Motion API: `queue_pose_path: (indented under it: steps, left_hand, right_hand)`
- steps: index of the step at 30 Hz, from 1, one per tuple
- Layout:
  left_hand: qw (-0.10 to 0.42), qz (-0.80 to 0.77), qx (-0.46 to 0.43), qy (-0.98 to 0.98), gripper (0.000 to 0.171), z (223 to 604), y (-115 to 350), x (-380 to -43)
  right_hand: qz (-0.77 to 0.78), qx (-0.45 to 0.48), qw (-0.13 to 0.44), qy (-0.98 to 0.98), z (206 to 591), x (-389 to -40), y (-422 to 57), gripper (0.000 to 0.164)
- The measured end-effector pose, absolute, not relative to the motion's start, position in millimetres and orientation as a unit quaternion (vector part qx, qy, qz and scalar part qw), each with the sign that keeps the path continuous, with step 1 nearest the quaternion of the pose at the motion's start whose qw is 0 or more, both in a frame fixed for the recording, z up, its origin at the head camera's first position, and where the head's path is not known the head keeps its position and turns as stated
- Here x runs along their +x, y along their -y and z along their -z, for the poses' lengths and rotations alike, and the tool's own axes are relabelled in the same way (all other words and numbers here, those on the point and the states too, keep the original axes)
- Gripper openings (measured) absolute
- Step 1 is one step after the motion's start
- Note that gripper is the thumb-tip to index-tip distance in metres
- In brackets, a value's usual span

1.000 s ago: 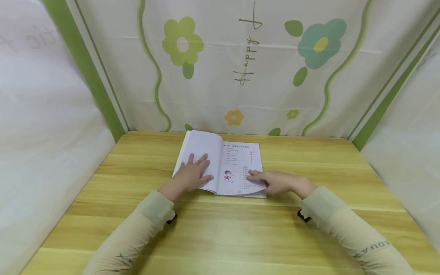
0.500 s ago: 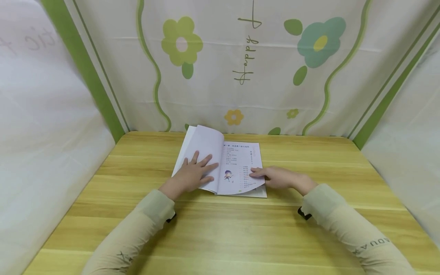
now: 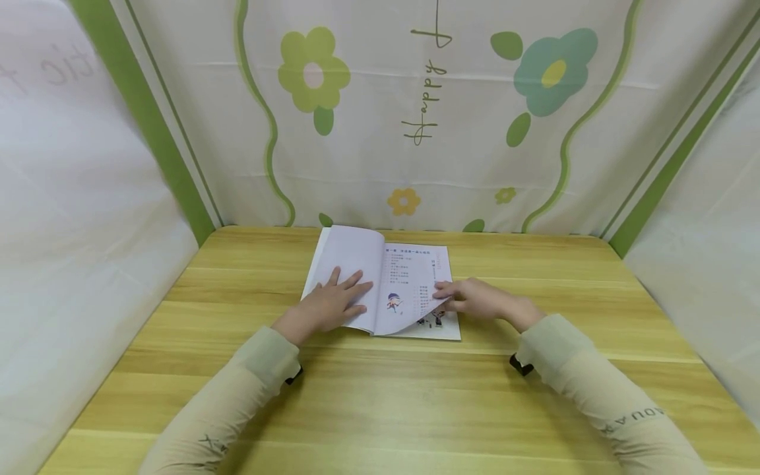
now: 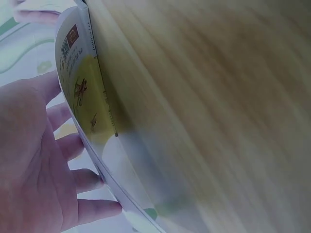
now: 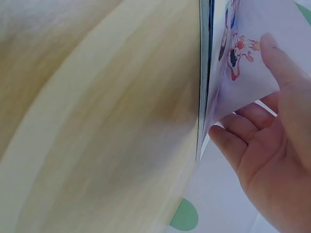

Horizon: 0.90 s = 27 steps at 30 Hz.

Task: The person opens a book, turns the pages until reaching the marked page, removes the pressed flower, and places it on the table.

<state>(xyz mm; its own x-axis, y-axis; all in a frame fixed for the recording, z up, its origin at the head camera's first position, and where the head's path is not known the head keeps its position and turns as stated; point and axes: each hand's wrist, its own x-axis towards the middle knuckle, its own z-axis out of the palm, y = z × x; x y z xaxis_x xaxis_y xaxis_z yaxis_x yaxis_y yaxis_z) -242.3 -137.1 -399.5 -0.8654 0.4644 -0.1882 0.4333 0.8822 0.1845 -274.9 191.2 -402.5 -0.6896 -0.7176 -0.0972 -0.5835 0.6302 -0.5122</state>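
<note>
On the left, the person's left hand [image 3: 326, 308] rests on the left page [image 3: 354, 249] of a book [image 3: 382, 277], its fingers spread. The book lies open on the worktop [image 3: 380, 402], near the far edge, between the 2 hands. To the right, 1 printed page [image 3: 410, 280] has its near corner curled up, baring part of a picture [image 3: 438, 318] beneath. The right hand [image 3: 483, 301] pinches that corner between thumb and fingers. The page turn looks partly done: the corner is lifted, but carrying the page across the fold is left.
</note>
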Motion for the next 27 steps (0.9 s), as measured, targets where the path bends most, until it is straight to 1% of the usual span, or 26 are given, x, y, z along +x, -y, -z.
queue_pose_path:
  steps: [4,6,8,12,14,16,19,21,24,27]
  left_hand:
    - [0.109,-0.067,0.238,-0.963,0.055,399.9,138.1,-242.1]
    - [0.106,-0.064,0.24,-0.963,0.055,400.2,138.6,-242.2]
    - [0.106,-0.064,0.24,-0.963,0.055,400.5,138.9,-242.3]
    - [0.11,-0.066,0.239,-0.963,0.055,400.5,139.0,-242.2]
    - [0.111,-0.068,0.239,-0.962,0.055,400.4,138.8,-242.1]
    - [0.111,-0.067,0.239,-0.962,0.055,400.4,138.7,-242.0]
    - [0.11,-0.065,0.241,-0.962,0.055,400.8,138.7,-242.1]
    - [0.108,-0.065,0.242,-0.962,0.055,400.8,138.8,-242.3]
    - [0.106,-0.069,0.243,-0.962,0.055,401.0,139.0,-242.6]
    - [0.107,-0.076,0.246,-0.96,0.055,400.8,139.3,-243.0]
  right_hand:
    - [0.243,-0.334,0.146,-0.899,402.2,-276.6,-188.2,0.03]
    - [0.252,-0.314,0.137,-0.905,403.0,-277.6,-185.2,0.036]
    - [0.257,-0.288,0.124,-0.914,404.2,-278.6,-181.5,0.051]
    - [0.28,-0.217,0.1,-0.93,408.7,-279.9,-171.8,0.092]
    - [0.306,-0.182,0.094,-0.93,410.2,-279.3,-166.3,0.104]
    - [0.346,-0.155,0.091,-0.921,411.1,-278.0,-159.9,0.111]
    - [0.409,-0.125,0.097,-0.899,409.6,-273.3,-150.0,0.116]
    - [0.438,-0.112,0.103,-0.886,408.6,-269.8,-144.1,0.117]
    - [0.462,-0.106,0.113,-0.873,407.4,-265.4,-137.4,0.116]
    - [0.471,-0.129,0.115,-0.865,408.2,-263.7,-132.7,0.11]
